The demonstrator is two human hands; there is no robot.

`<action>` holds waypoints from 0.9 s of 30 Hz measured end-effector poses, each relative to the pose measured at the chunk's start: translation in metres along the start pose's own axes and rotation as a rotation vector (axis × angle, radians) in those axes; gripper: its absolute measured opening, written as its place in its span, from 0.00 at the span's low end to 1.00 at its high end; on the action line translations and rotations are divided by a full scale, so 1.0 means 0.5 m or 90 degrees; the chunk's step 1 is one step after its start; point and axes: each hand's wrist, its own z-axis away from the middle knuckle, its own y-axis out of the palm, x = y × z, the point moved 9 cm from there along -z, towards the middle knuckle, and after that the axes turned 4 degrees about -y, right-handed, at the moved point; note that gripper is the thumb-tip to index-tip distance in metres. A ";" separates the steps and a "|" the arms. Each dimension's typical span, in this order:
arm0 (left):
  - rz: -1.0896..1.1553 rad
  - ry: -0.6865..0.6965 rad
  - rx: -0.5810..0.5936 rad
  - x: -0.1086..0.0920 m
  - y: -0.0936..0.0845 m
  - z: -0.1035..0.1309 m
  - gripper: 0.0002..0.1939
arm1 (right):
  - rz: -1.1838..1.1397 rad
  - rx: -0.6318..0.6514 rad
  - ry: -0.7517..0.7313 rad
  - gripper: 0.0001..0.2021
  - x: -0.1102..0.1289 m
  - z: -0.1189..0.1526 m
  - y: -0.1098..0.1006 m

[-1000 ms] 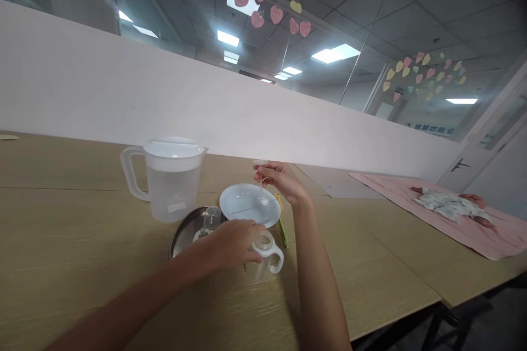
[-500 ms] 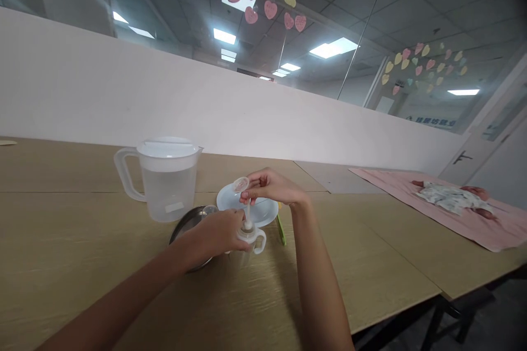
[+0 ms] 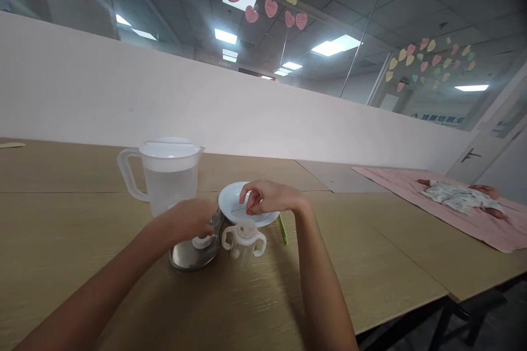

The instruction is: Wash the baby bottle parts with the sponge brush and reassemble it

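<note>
A clear baby bottle (image 3: 244, 249) with two white handles stands upright on the table, something pale in its mouth. My left hand (image 3: 191, 220) reaches over the steel bowl (image 3: 193, 260), its fingers bent downward and blurred. Below those fingers a white ring-shaped part (image 3: 202, 242) lies in the bowl, and a clear piece (image 3: 216, 218) shows beside the fingertips. Whether the hand grips either one is unclear. Above the white plate (image 3: 229, 204) hovers my right hand (image 3: 269, 197), wrist bent, fingers curled with a gap to the thumb and nothing visible between them.
A lidded clear pitcher (image 3: 171, 175) of water stands behind the bowl. A green-handled tool (image 3: 282, 229) lies right of the plate. Farther right, a doll in patterned clothing (image 3: 448, 196) lies on a pink cloth (image 3: 395, 192). A white wall (image 3: 123, 98) runs behind the table.
My left hand has left the bottle and moved left over the bowl. The clear cap and white stem no longer show in my right hand, which is slightly lower over the plate.
</note>
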 end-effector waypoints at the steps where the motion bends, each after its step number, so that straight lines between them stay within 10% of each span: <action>1: -0.032 -0.025 0.018 0.012 0.007 -0.004 0.06 | 0.012 -0.011 0.012 0.14 0.001 0.002 -0.003; 12: -0.089 -0.032 0.055 0.045 0.071 -0.046 0.06 | 0.108 -0.106 0.010 0.15 0.022 0.011 -0.024; 21: -0.015 0.082 -0.210 -0.027 -0.123 0.049 0.13 | 0.068 -0.174 -0.218 0.22 0.110 -0.016 -0.002; 27: -0.181 0.133 -0.515 -0.097 -0.187 0.114 0.14 | 0.030 -0.435 -0.363 0.10 0.157 -0.017 -0.034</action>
